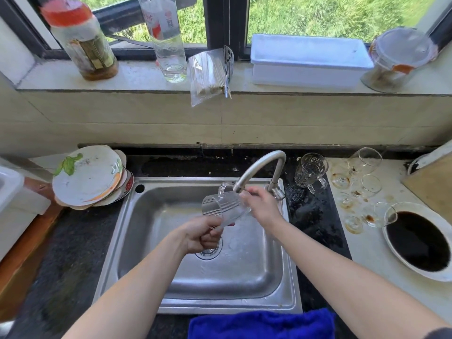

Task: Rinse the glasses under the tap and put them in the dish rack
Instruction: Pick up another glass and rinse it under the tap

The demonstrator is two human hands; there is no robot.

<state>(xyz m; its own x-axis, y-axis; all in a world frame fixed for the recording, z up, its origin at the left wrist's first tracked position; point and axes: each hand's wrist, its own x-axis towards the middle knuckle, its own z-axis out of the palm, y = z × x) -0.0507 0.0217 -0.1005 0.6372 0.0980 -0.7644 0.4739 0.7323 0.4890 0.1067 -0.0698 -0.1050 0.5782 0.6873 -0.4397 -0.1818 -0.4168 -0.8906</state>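
Glass mug (pixel 223 206) tipped sideways over the sink (pixel 151 241) under the tap (pixel 259 167), probably for rinsing, left hand (pixel 204 237) clamped on its base, right hand (pixel 263 205) closed around its rim.

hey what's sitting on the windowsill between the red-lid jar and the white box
In the head view, a clear plastic bottle stands right of the red-lid jar, then a bag of skewers with a metal utensil beside it, before the white box.

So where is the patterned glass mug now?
The patterned mug stands on the dark counter right of the tap, behind the sink.
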